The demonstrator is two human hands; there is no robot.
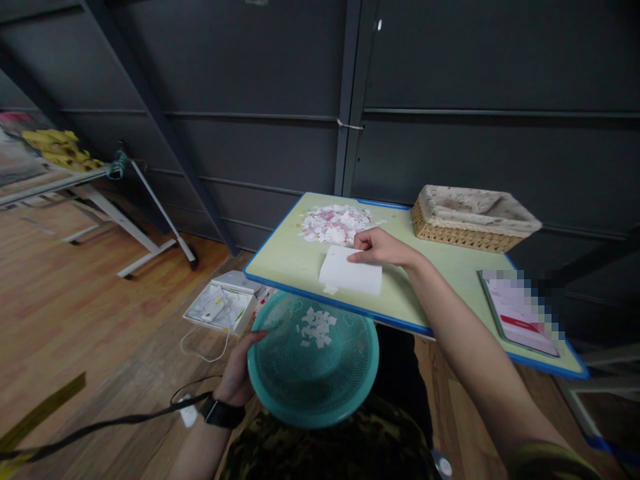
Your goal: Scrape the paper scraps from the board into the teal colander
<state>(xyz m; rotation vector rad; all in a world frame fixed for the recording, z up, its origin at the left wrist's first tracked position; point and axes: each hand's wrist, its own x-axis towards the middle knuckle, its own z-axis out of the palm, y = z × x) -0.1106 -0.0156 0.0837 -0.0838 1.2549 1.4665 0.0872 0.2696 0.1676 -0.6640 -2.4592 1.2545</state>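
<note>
head view: teal mesh basket (320,417) containing a few white paper scraps (317,328), rim clasped by left hand (239,373), just below table (285,257) edge. right hand (380,248) pinched on upper corner of white sheet (350,275), flat on table between scrap pile (335,223) and teal basket. lined wicker basket (470,233) far right.

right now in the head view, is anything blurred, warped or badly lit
Head view: dim, flat light, no glare. Head view: a pixelated patch hides part of the booklet. Head view: lens warp bows the blue table edge; the teal basket in the left hand and white sheet at the right hand read clearly.
</note>
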